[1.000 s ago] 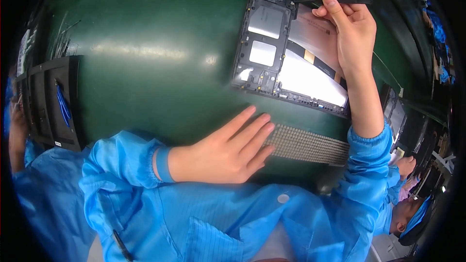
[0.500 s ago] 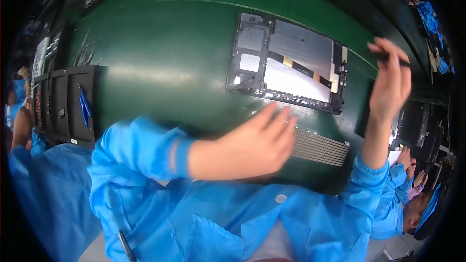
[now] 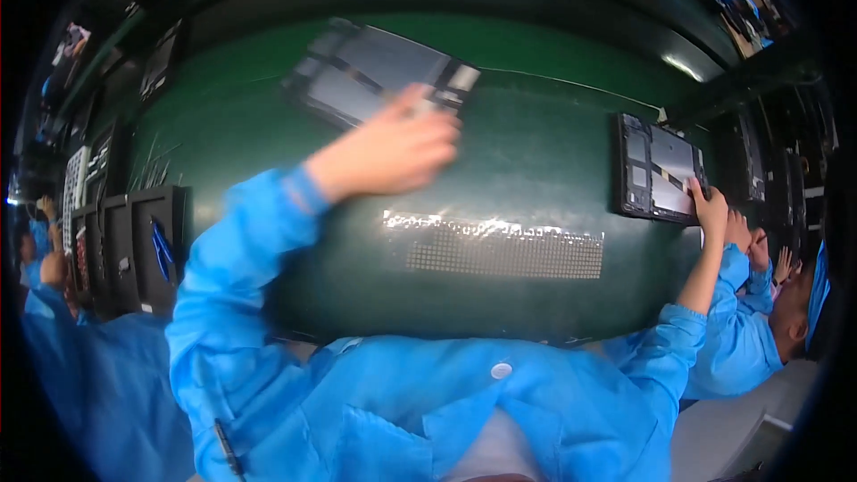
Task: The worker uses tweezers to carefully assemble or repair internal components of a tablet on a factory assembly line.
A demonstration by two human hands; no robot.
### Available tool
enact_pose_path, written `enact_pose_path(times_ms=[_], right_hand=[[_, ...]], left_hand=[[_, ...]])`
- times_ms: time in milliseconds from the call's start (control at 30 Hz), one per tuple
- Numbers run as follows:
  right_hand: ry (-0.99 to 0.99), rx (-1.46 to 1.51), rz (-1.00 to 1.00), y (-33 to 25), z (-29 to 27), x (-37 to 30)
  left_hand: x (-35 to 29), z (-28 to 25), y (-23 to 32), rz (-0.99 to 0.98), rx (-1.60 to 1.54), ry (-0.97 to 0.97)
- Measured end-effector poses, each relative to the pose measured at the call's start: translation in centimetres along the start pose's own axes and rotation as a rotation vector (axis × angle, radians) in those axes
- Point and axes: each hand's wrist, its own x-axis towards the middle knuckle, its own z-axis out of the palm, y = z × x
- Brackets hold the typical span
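Note:
My left hand has its fingers closed over the near right corner of an opened tablet, its inner side up and a dark ribbon across it. Both hand and tablet are blurred, left of the bench's middle, and I cannot tell whether the tablet is lifted. My right arm is stretched out to the right. There my right hand grips the right edge of a second opened tablet, thumb on top, other fingers mostly hidden. That tablet also lies inner side up, with a dark ribbon across a silvery plate.
On the green bench before me lies a sheet of small dots in rows. A black compartment tray with blue-handled pliers stands at left. People in blue sit close on both sides; a co-worker's hands are beside my right hand.
My left hand has moved up and left and now has hold of a tablet, left of where one lay before. My right hand has come down onto a tablet at right. The view has shifted.

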Motion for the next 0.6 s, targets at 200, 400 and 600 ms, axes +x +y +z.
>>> enact_pose_path(times_ms=[200, 400, 600], right_hand=[[-0.120, 0.154, -0.103, -11.4, -3.2, -5.0], [-0.202, 0.102, -0.306, -25.8, -4.6, -9.9], [-0.224, 0.059, -0.420, -31.3, -4.4, -10.4]], left_hand=[[-9.9, -3.3, -7.9, -0.762, 0.247, -0.006], [-15.8, -1.9, -13.8, -0.930, 0.202, 0.178], [-11.4, -3.1, -9.9, -0.872, 0.492, 0.259]])
